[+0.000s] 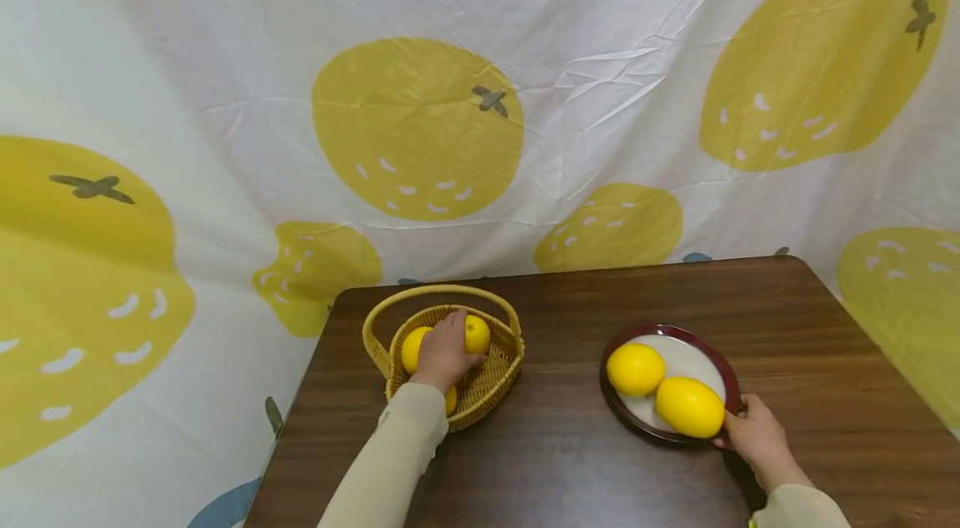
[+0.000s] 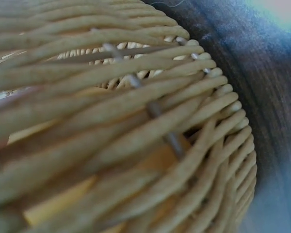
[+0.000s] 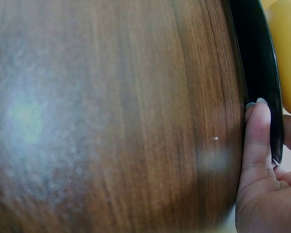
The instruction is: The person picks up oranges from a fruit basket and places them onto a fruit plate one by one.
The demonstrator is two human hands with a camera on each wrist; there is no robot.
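Note:
My left hand reaches into a wicker basket with an arched handle. Its fingers and thumb curl round a yellow lemon. Beside the hand lie a second lemon and, partly hidden under the wrist, a third. Basket weave fills most of the left wrist view, hiding the grasp there. My right hand grips the near right rim of a round plate, dark red outside and white inside. In the right wrist view, fingers lie against the plate's dark underside.
Two lemons sit on the plate, one at the left and one nearer the right hand. Both containers stand on a dark brown wooden table. Behind it hangs a white cloth printed with large lemons.

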